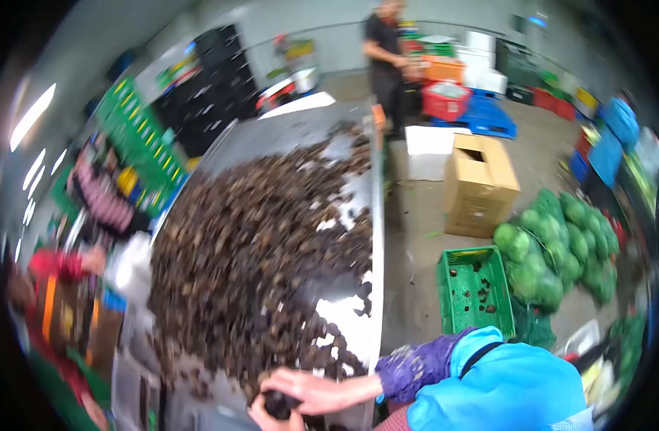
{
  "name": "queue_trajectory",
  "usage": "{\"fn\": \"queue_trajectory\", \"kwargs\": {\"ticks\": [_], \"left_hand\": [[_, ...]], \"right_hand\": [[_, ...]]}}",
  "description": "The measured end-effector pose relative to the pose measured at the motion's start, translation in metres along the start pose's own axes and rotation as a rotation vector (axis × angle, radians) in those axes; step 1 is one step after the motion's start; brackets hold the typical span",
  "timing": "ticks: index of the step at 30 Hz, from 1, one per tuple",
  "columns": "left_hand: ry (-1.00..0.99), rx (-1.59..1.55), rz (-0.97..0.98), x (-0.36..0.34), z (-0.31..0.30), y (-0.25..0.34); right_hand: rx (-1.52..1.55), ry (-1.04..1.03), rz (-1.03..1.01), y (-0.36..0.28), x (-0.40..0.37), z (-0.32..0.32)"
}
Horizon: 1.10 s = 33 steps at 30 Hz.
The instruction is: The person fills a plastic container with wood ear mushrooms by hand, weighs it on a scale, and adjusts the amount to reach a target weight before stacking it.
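Observation:
At the bottom of the head view, my right hand (308, 388) reaches in from the purple sleeve (426, 365), its fingers curled over a dark, round piece (279, 404). My left hand (270, 419) cups the same piece from below, partly cut off by the frame's edge. Its exact kind is too blurred to name. Just beyond my hands, a broad heap of small dark brown, roundish pieces (250, 237) covers much of a metal table (272, 122).
Right of the table stand a green crate (476, 327) with a few dark pieces, a cardboard box (480, 192) and net bags of green cabbages (537, 273). One person (387, 57) stands at the back; others work at left. Green crates (132, 122) are stacked beyond the table's left edge.

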<state>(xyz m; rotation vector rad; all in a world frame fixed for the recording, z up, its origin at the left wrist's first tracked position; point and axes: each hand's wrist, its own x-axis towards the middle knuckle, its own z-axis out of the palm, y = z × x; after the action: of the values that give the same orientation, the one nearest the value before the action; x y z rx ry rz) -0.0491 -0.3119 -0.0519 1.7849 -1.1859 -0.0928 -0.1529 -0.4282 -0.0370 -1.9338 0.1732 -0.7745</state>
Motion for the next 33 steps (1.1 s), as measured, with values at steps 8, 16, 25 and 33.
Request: {"fn": "queue_trajectory", "kwargs": {"ticks": [8, 16, 25, 33], "left_hand": [[0.169, 0.068, -0.104, -0.009, -0.038, 0.040], [0.446, 0.250, -0.137, -0.040, -0.126, 0.037], [0.179, 0.616, -0.478, -0.131, -0.201, -0.010], [0.028, 0.483, -0.372, -0.102, -0.168, -0.024]], "right_hand": [[-0.125, -0.097, -0.029, -0.047, 0.021, 0.012], [-0.025, -0.253, -0.261, -0.089, 0.059, 0.094], [-0.148, -0.765, -0.347, -0.072, 0.055, 0.203], [-0.149, -0.759, -0.332, -0.045, 0.074, 0.161]]}}
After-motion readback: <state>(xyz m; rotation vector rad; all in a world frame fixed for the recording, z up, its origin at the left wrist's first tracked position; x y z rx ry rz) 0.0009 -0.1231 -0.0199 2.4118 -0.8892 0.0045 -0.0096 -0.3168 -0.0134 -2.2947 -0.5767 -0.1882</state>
